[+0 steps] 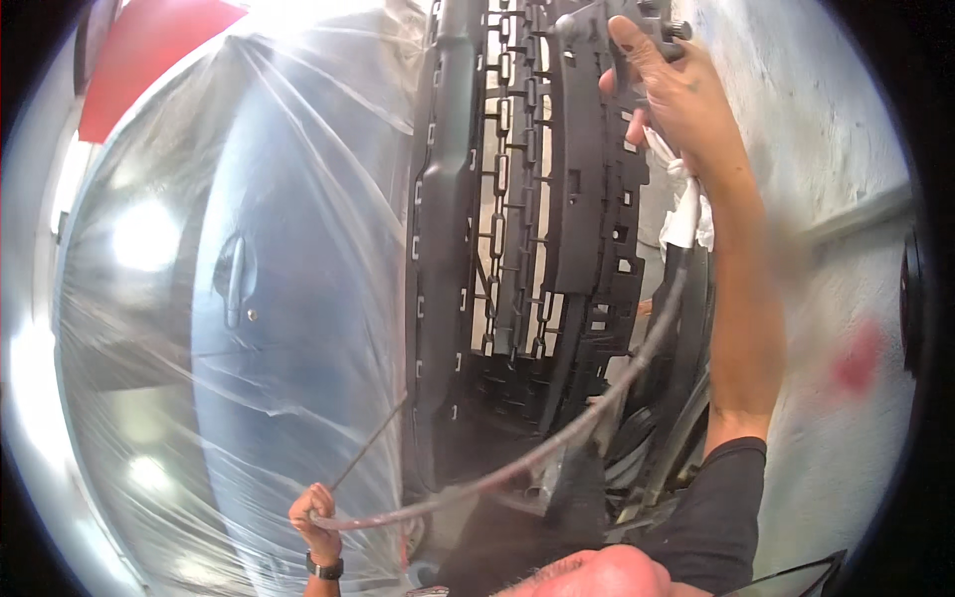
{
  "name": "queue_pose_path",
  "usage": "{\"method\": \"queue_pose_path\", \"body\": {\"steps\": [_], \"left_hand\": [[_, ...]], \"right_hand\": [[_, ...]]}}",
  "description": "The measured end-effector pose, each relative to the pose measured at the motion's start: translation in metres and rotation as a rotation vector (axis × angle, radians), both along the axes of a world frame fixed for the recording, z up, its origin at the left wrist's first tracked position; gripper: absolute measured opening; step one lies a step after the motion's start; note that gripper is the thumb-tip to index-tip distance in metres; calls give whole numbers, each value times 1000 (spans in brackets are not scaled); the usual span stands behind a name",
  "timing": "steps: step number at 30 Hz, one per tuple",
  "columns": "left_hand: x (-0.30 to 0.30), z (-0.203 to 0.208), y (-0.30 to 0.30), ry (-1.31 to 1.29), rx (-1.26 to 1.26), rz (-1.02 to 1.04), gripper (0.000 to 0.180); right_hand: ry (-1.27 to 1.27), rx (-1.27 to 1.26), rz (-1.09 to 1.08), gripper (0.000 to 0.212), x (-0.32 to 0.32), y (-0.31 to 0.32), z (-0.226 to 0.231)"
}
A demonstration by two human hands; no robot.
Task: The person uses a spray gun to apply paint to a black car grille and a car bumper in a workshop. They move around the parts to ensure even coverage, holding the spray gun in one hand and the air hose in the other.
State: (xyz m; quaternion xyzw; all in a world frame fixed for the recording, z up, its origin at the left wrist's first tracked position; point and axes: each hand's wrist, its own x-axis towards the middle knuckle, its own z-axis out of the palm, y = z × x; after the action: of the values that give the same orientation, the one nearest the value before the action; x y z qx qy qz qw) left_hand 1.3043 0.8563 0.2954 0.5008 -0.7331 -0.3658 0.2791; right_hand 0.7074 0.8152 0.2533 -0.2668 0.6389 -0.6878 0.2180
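Observation:
My right hand (686, 104) is raised at the upper right, its fingers wrapped round the handle of a dark spray gun (619, 65). The gun's front overlaps the top of a black plastic bumper grille (443, 199), and I cannot tell how far apart they are. White wrapping (682, 214) hangs below the handle. From there an air hose (557, 438) curves down to the lower left. My left hand (316, 512), with a dark watch on its wrist, is closed on that hose. A thinner stretch of hose or cord runs up from this hand towards the grille.
Left of the grille, clear plastic sheeting (328, 328) drapes over a light blue car door (269, 378) with a handle (236, 284). A grey wall (836, 259) with a red smudge runs along the right. Further dark parts (647, 438) lie below the grille. Something red (149, 65) shows at the upper left.

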Motion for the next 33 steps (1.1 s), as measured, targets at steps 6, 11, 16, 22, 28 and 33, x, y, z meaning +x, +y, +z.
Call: {"method": "queue_pose_path", "body": {"steps": [6,11,16,22,28,33], "left_hand": [[-27,3,-6,-58,-18,-107,79],[-52,17,3,-94,-22,-98,79],[-60,19,-3,-33,9,-124,79],[-52,27,-3,-76,7,-43,81],[-50,21,-9,-195,77,-163,82],[-46,6,-18,-319,-18,-332,82]], "right_hand": [[-21,-73,143,63,-38,5,-33],[-214,23,47,36,-57,-10,6],[-218,-134,-103,37,-117,-45,-1],[-215,-191,-118,42,-92,-32,-16],[-117,-152,123,49,-33,47,-70],[-229,-82,357,52,12,123,-97]]}}
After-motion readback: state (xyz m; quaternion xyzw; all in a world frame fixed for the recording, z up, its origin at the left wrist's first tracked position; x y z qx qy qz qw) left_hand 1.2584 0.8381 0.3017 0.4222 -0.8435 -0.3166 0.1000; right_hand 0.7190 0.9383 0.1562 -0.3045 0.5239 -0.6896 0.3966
